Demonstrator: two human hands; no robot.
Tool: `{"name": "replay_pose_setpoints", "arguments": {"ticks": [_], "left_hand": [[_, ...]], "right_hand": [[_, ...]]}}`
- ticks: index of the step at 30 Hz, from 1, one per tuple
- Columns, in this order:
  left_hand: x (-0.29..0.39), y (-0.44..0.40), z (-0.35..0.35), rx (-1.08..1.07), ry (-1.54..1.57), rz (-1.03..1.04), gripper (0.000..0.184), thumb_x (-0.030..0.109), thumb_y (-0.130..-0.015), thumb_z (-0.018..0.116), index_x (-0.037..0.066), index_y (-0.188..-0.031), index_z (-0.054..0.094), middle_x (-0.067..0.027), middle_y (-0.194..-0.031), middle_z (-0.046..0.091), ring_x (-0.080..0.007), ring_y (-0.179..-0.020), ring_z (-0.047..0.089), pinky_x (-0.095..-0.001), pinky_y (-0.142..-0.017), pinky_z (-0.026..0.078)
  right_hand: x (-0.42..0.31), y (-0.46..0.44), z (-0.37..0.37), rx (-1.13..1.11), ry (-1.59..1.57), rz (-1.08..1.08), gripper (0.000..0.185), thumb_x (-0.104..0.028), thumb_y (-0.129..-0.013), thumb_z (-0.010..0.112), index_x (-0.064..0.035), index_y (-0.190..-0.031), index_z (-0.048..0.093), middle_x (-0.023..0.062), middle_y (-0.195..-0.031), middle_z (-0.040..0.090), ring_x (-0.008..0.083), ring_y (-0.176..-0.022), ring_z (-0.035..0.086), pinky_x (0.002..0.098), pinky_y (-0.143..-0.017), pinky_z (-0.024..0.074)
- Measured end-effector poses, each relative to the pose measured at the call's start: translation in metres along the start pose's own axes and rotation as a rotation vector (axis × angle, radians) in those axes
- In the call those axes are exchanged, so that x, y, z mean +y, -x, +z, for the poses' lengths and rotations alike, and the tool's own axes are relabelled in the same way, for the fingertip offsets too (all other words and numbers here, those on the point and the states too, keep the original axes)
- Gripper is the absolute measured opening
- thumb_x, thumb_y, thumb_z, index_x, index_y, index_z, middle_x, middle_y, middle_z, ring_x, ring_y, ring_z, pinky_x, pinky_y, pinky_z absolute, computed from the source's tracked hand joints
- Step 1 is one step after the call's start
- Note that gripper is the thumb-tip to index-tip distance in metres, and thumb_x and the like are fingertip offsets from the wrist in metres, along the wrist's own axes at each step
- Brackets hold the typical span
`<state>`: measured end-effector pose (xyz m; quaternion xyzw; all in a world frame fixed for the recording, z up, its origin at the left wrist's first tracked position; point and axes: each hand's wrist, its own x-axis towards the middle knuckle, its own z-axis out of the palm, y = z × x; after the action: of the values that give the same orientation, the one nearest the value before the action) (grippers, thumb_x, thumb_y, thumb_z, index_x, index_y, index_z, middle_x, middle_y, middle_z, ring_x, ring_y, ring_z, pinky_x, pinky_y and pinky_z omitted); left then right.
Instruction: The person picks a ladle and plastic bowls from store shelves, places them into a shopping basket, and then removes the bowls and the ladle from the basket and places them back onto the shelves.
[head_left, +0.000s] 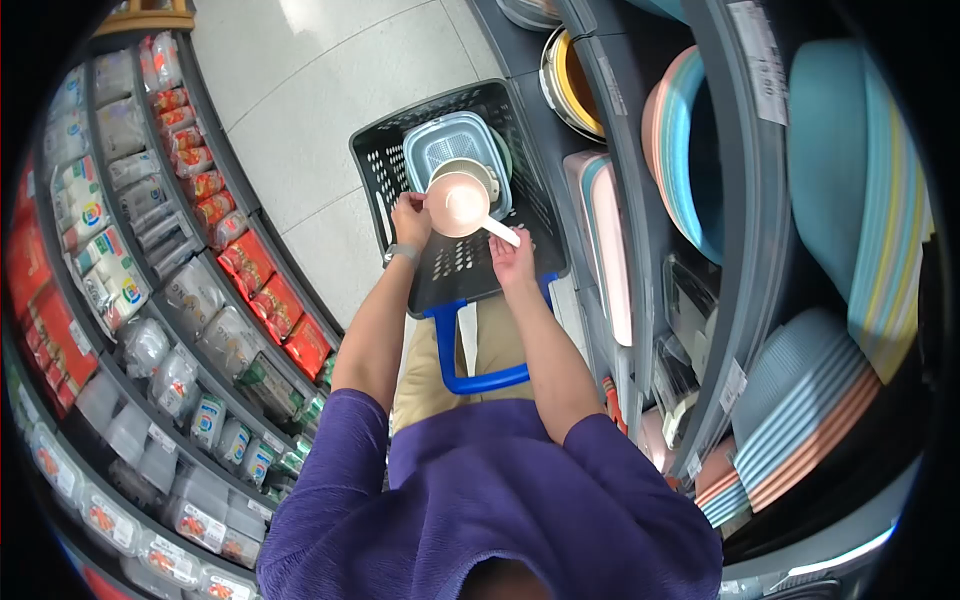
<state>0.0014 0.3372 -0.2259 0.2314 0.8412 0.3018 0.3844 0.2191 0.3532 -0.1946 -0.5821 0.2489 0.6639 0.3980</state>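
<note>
A pale pink water dipper (456, 206) is held over the dark grey shopping basket (440, 285). My left hand (411, 221) pinches the left side of its rim. On the other side, my right hand (513, 258) is closed around the end of its whitish handle (501, 231). Partly covered by the dipper is a beige round container (488, 172). Behind these, inside the basket, sits a light blue-grey rectangular basin (425, 135) with a perforated inner part. The blue basket handle (485, 383) is folded toward my body.
Shelves on the left carry plastic-wrapped packs (95, 205) and red packets (262, 275). Right-hand shelves hold nested coloured basins (682, 130), stacked blue and pink tubs (805, 400) and large blue and yellow basins (850, 180). White floor tiles (290, 130) run along the aisle.
</note>
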Motion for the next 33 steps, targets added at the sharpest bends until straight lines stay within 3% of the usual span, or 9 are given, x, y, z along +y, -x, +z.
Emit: {"name": "replay_pose_setpoints", "arguments": {"ticks": [8, 12, 16, 20, 22, 23, 27, 29, 33], "left_hand": [[-0.022, -0.04, 0.036, 0.007, -0.032, 0.087, 0.023, -0.004, -0.082, 0.06, -0.005, -0.104, 0.055, -0.021, -0.091, 0.07, -0.0325, -0.084, 0.071, -0.0385, -0.077, 0.055], [-0.029, -0.037, 0.045, -0.062, -0.113, 0.109, 0.028, -0.004, -0.079, 0.059, -0.006, -0.106, 0.055, -0.0238, -0.095, 0.069, -0.0368, -0.09, 0.069, -0.0407, -0.081, 0.054], [-0.032, -0.01, 0.032, -0.044, -0.263, 0.036, 0.048, 0.009, -0.081, 0.064, -0.009, -0.121, 0.046, -0.0313, -0.116, 0.06, -0.0449, -0.109, 0.059, -0.0448, -0.096, 0.046], [-0.06, 0.03, 0.007, -0.082, -0.278, 0.127, 0.047, 0.019, -0.084, 0.066, -0.008, -0.118, 0.049, -0.0324, -0.118, 0.056, -0.0461, -0.111, 0.055, -0.0474, -0.095, 0.045], [-0.061, 0.055, -0.007, -0.145, -0.28, 0.148, 0.037, 0.024, -0.086, 0.065, -0.005, -0.108, 0.057, -0.0276, -0.104, 0.063, -0.0447, -0.098, 0.061, -0.0483, -0.087, 0.048], [-0.074, 0.056, -0.015, -0.345, -0.287, 0.073, 0.034, 0.025, -0.087, 0.064, -0.004, -0.106, 0.059, -0.0247, -0.097, 0.066, -0.0425, -0.095, 0.063, -0.0464, -0.083, 0.05], [-0.05, 0.094, -0.049, -0.677, -0.206, -0.049, 0.03, 0.028, -0.088, 0.054, 0.003, -0.086, 0.071, -0.01, -0.069, 0.068, -0.0172, -0.068, 0.067, -0.033, -0.067, 0.052], [-0.073, 0.099, -0.047, -0.61, -0.11, -0.045, 0.023, 0.022, -0.087, 0.06, 0.002, -0.086, 0.071, -0.0102, -0.074, 0.07, -0.0175, -0.07, 0.067, -0.032, -0.068, 0.053], [0.01, 0.132, -0.089, -0.544, -0.069, 0.111, 0.017, 0.014, -0.087, 0.063, -0.001, -0.094, 0.068, -0.0132, -0.08, 0.072, -0.0211, -0.076, 0.07, -0.0327, -0.072, 0.054]], "right_hand": [[0.022, -0.083, -0.018, 0.101, -0.049, 0.03, 0.02, -0.016, -0.095, 0.057, 0.0037, -0.101, 0.057, 0.0162, -0.106, 0.064, 0.0308, -0.103, 0.064, 0.0397, -0.096, 0.0545], [0.025, -0.098, -0.027, 0.109, 0.156, 0.122, 0.034, -0.013, -0.103, 0.038, 0.0068, -0.129, 0.043, 0.0255, -0.132, 0.055, 0.0361, -0.118, 0.06, 0.0413, -0.097, 0.0533], [0.022, -0.067, -0.031, -0.087, 0.299, 0.154, 0.04, -0.015, -0.101, 0.044, 0.0067, -0.133, 0.032, 0.0272, -0.131, 0.055, 0.0406, -0.121, 0.058, 0.041, -0.094, 0.0542], [0.035, -0.032, -0.015, -0.071, 0.903, -0.041, 0.02, -0.016, -0.097, 0.05, 0.0006, -0.107, 0.054, 0.0184, -0.098, 0.069, 0.0271, -0.086, 0.071, 0.0333, -0.066, 0.0558], [0.047, -0.021, -0.015, -0.107, 1.045, -0.197, 0.008, -0.009, -0.091, 0.054, -0.0029, -0.092, 0.06, 0.0118, -0.076, 0.069, 0.0193, -0.062, 0.067, 0.0301, -0.048, 0.0504], [0.047, -0.023, -0.018, -0.248, 1.188, -0.186, 0.006, -0.006, -0.086, 0.057, -0.0023, -0.084, 0.061, 0.0116, -0.072, 0.068, 0.0191, -0.055, 0.064, 0.0302, -0.044, 0.0494], [0.039, 0.029, 0.009, -0.303, 1.386, -0.2, 0.015, -0.013, -0.09, 0.057, 0.0003, -0.089, 0.064, 0.0111, -0.07, 0.068, 0.0189, -0.054, 0.066, 0.0315, -0.045, 0.0509], [0.031, 0.063, 0.022, -0.314, 1.532, -0.377, 0.019, -0.018, -0.092, 0.057, 0.0001, -0.091, 0.064, 0.0108, -0.072, 0.069, 0.0177, -0.056, 0.066, 0.0308, -0.047, 0.0518], [0.006, 0.117, 0.035, -0.376, 1.566, -0.523, 0.022, -0.022, -0.091, 0.06, -0.0002, -0.09, 0.066, 0.0095, -0.074, 0.07, 0.0161, -0.06, 0.069, 0.0302, -0.051, 0.0533]]}}
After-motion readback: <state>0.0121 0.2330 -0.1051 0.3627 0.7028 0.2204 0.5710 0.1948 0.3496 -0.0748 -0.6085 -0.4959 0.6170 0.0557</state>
